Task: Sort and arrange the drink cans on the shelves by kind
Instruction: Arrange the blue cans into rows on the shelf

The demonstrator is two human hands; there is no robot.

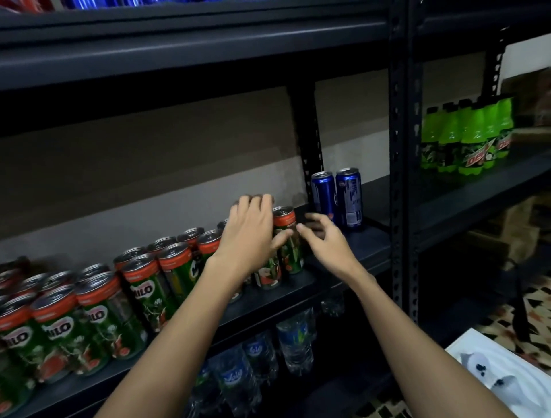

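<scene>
Green Milo cans (140,286) with red tops stand in two rows along the dark shelf (351,253), running from the near left to the middle. My left hand (253,229) is cupped over the right end of the rows. Its fingers curl over a can hidden beneath, and its thumb touches the rightmost Milo can (287,238). My right hand (325,238) hovers just right of that can with fingers spread, holding nothing. Two blue cans (337,197) stand upright further right, against the shelf's post.
Green Mountain Dew bottles (468,140) stand on the neighbouring shelf to the right. Clear water bottles (268,352) fill the shelf below. Blue and red cans (98,3) show on the shelf above. A white box (501,373) lies on the patterned floor at lower right.
</scene>
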